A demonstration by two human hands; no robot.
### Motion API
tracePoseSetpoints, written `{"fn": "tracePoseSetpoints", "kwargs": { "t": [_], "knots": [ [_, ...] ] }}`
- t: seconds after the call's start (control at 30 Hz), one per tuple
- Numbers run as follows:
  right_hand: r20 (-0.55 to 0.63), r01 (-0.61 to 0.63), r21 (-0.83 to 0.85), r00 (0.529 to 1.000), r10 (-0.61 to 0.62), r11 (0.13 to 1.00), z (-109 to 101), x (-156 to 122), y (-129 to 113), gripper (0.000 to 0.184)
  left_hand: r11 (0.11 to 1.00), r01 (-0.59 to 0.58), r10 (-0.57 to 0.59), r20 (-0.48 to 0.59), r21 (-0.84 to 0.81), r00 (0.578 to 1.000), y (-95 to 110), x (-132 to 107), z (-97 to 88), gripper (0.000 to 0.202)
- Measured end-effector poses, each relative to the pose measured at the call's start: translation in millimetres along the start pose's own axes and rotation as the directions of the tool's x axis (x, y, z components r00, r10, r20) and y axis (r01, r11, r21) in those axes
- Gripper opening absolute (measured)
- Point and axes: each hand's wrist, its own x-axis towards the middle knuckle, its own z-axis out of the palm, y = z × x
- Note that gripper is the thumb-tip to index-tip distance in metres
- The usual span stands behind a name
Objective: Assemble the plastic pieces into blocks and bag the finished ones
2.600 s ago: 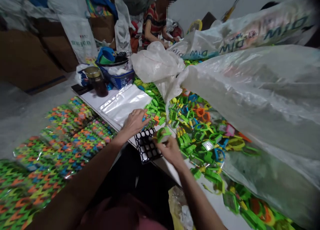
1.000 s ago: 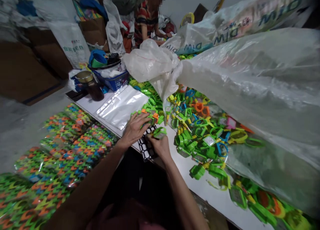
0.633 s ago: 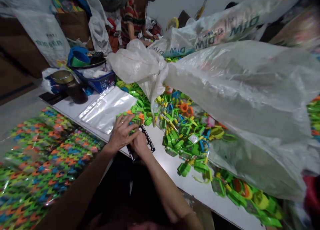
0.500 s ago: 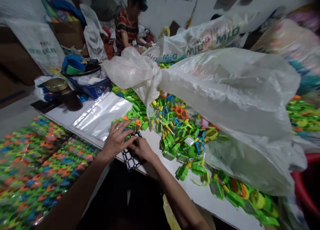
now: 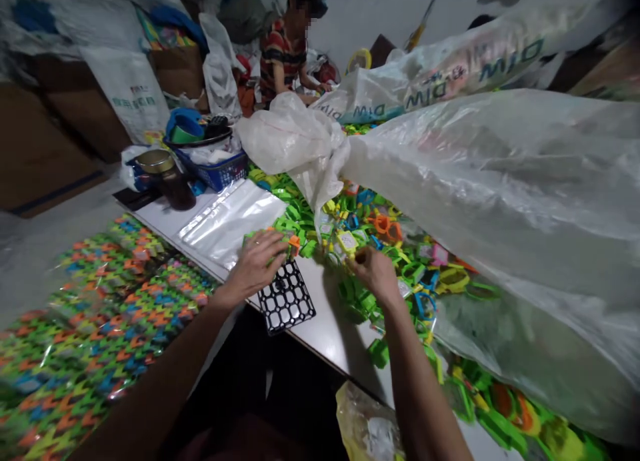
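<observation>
A black grid tray (image 5: 287,297) with rows of rounded openings lies at the table's near edge. My left hand (image 5: 257,261) rests over the tray's far left end, its fingers laid across green and orange toy watches (image 5: 294,242). Under that palm, the contact is hidden. To the right, my right hand (image 5: 374,271) is closed in a pinch at the edge of the pile of toy watches (image 5: 360,301). A light-faced, yellow-green toy watch (image 5: 347,242) shows at its fingertips, which are partly hidden.
Clear plastic bags (image 5: 233,221) lie flat behind my left hand. A blue basket (image 5: 220,171) and a dark jar (image 5: 173,184) stand beyond. Large translucent sacks (image 5: 480,174) cover the right side. Packed toys (image 5: 115,327) lie lower left. A person (image 5: 285,54) sits at the back.
My right hand has left the tray and moved right to the toy watch pile, uncovering the tray's grid. My left hand stays at the tray's far end. The view has swung left.
</observation>
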Motion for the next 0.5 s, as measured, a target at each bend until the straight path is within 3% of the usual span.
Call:
{"fn": "tracePoseSetpoints", "kwargs": {
  "t": [0.03, 0.1, 0.2, 0.27, 0.33, 0.43, 0.5],
  "knots": [
    [0.016, 0.047, 0.214, 0.999, -0.051, 0.976, 12, -10, -6, 0.024, 0.999, -0.035, 0.035, 0.021, 0.028, 0.999, -1, -1, 3.8, 0.025],
    [0.050, 0.108, 0.566, 0.985, -0.165, 0.817, 44, -32, -25, 0.032, 0.997, -0.045, 0.045, 0.010, 0.062, 0.999, -2, -3, 9.9, 0.023],
    [0.082, 0.080, 0.729, 0.976, -0.202, 0.679, 96, -54, -52, 0.025, 0.998, -0.030, 0.031, -0.001, 0.053, 1.000, -4, -6, 11.8, 0.022],
    [0.047, 0.080, 0.764, 0.982, -0.180, 0.640, 117, -55, -61, 0.024, 0.998, -0.052, 0.052, -0.001, 0.035, 0.999, -5, -8, 9.4, 0.022],
    [0.002, 0.148, 0.753, 0.974, -0.227, 0.642, 123, -49, -64, 0.023, 0.995, -0.097, 0.097, -0.007, 0.025, 0.995, -5, -8, 6.5, 0.026],
    [0.028, 0.275, 0.586, 0.933, -0.358, 0.762, 116, -39, -65, 0.018, 0.986, -0.161, 0.162, -0.011, 0.048, 0.987, -5, -7, 4.4, 0.038],
    [0.070, 0.311, 0.444, 0.923, -0.378, 0.841, 111, -35, -71, 0.018, 0.981, -0.185, 0.185, 0.005, 0.061, 0.983, -5, -7, 4.7, 0.040]
  ]
}}
